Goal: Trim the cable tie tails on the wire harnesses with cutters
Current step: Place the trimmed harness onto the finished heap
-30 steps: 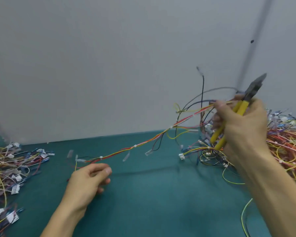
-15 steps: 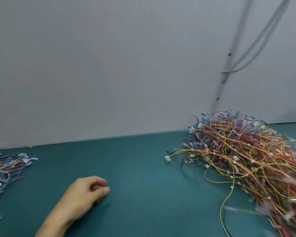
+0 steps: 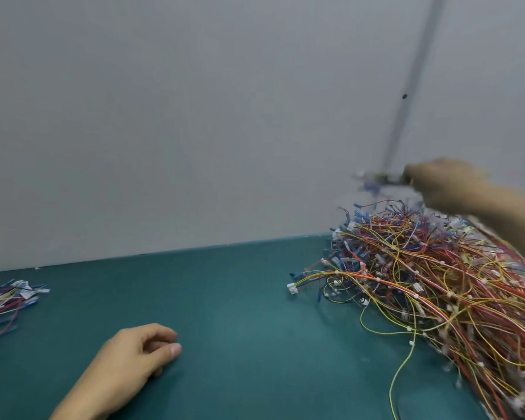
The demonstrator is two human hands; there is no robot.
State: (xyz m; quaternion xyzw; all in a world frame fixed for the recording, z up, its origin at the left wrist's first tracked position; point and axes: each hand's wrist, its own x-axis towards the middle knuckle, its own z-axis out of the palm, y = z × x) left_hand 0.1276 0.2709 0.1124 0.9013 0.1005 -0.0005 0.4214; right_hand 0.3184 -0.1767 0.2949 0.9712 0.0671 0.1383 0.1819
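Left hand [image 3: 134, 356] is down on the green table [image 3: 240, 298], fingers loosely curled, nothing in them. Right hand [image 3: 443, 183] is up over the big pile of wire harnesses [image 3: 437, 283] at the right, and it's a blur. Something smeared pokes out of it to the left, a bit of blue and white. It could be wire ends or the cutters, I can't tell which, and I can't tell whether my fingers are clamped on anything.

No harness lies in front of me, so I'd call this the gap between pieces, with the right hand fetching one from the pile. The small heap [image 3: 9, 301] at the left edge is probably the trimmed lot.

Next I need one harness eased clear of that tangle without dragging its neighbours along. Then the left hand takes an end, pulls it straight across the table, and I hunt down the white ties with tails to snip.
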